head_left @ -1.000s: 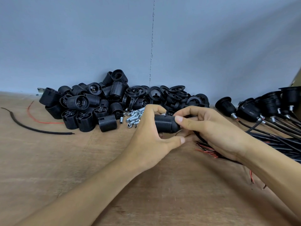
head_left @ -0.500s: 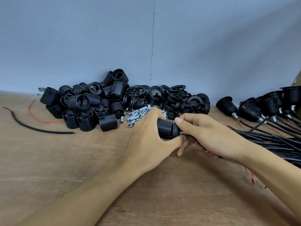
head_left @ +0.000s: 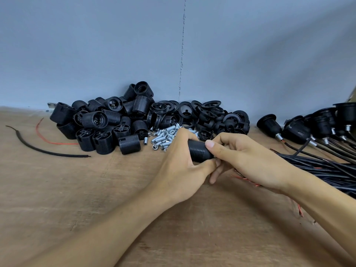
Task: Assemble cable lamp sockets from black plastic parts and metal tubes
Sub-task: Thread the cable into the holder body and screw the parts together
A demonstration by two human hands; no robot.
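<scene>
A black ribbed socket body (head_left: 199,153) lies sideways between both hands just above the wooden table (head_left: 81,189). My left hand (head_left: 180,168) grips its left end, fingers curled over the top and thumb beneath. My right hand (head_left: 248,160) pinches its right end with thumb and fingers; whatever sits at that end is hidden by the fingers. Red wire ends (head_left: 244,179) show under my right hand. Behind lie small metal tubes (head_left: 165,134), a pile of ribbed socket bodies (head_left: 107,124) and black rings and caps (head_left: 204,114).
Finished sockets on black cables (head_left: 316,128) lie at the right, their cable bundle (head_left: 327,166) running under my right forearm. A loose black cable piece (head_left: 44,150) and a red wire (head_left: 50,139) lie at the left. A grey wall stands close behind.
Both hands shifted slightly on the socket body. My right fingers moved off its top to pinch its right end, and my left fingers curled further over it.
</scene>
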